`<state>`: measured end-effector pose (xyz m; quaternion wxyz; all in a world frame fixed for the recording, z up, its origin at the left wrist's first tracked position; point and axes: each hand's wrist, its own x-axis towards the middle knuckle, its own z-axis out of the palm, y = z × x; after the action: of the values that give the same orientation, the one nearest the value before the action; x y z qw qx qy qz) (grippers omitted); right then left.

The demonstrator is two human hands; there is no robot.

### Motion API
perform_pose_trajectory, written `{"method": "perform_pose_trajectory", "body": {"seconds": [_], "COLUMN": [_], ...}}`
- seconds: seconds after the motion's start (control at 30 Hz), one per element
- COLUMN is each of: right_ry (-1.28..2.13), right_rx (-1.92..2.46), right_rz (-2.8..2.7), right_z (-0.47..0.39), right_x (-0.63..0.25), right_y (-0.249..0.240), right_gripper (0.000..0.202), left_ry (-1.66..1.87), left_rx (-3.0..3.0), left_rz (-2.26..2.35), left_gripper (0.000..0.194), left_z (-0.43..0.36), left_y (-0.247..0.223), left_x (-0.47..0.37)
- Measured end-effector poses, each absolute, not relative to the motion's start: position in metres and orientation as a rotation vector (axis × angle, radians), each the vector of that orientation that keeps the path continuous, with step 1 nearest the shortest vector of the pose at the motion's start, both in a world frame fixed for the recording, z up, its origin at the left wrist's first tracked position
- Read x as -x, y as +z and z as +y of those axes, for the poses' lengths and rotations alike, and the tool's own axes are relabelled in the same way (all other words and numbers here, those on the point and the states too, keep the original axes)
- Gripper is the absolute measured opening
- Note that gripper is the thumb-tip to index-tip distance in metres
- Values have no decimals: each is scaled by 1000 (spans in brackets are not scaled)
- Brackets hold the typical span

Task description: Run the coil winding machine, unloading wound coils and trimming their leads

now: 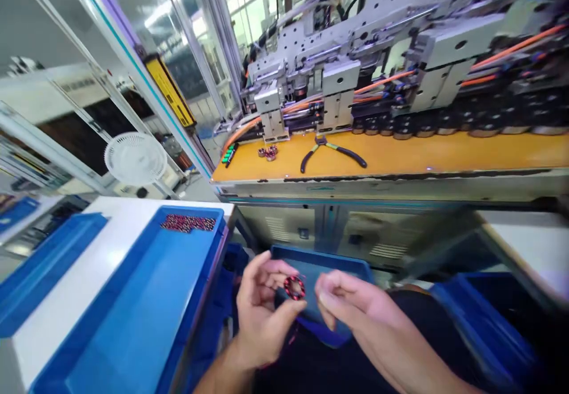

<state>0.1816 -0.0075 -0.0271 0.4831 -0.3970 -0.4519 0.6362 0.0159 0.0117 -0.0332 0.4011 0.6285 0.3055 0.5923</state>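
My left hand (265,311) grips a small ring wound with red and dark wire (294,288) between thumb and fingers. The ring's open middle faces me. Just to its right is my right hand (349,300), fingers pinched together and somewhat blurred. Whatever may be in that pinch is too small to make out. A gap separates the right fingertips from the ring. Below both hands lies a blue bin (355,262), partly covered by them.
On the left table, a long blue tray (146,299) holds rows of similar wound rings (189,223). Black-handled pliers (331,150) and a few wound rings (269,153) lie on the orange machine ledge (391,154). A white fan (136,158) stands at left; another blue bin (484,317) is at right.
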Motion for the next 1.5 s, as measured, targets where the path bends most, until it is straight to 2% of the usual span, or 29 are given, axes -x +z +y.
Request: {"method": "perform_pose_trajectory", "body": {"seconds": [0.17, 0.27, 0.4, 0.47, 0.6, 0.8, 1.0, 1.23, 1.4, 1.5], "right_ry": [1585, 1574, 1577, 1548, 1494, 1556, 1615, 1515, 1325, 1357], "right_rx": [883, 931, 982, 978, 1086, 1168, 1169, 1262, 1107, 911], "right_rz": [-1139, -1059, -1079, -1141, -1329, -1463, -1540, -1664, -1936, -2064], "right_z": [-6, -17, -31, -32, -27, -28, -25, -23, -8, 1], "right_x": [-189, -189, -199, -206, -211, -219, -231, -242, -247, -233], "right_y": [-11, -16, -27, -23, -2, 9, 16, 17, 33, 42], "right_gripper": [32, 33, 29, 28, 34, 33, 34, 35, 22, 12], "left_ry": [1330, 1266, 1119, 1056, 1048, 969, 826, 796, 613, 554], "left_rx": [-1676, -1490, -1210, -1170, -1228, -1209, -994, -1041, -958, -931], "left_rz": [633, 540, 475, 474, 469, 565, 505, 490, 488, 441], "left_gripper": [64, 60, 34, 28, 42, 30, 37, 29, 32, 30], "left_z": [7, 3, 3, 4, 4, -2, -6, -5, -4, -6], "left_y": [-31, -28, -23, -22, -23, -22, -21, -13, -9, -10], "left_x": [-18, -20, -18, -18, -21, -20, -19, -18, -20, -23]}}
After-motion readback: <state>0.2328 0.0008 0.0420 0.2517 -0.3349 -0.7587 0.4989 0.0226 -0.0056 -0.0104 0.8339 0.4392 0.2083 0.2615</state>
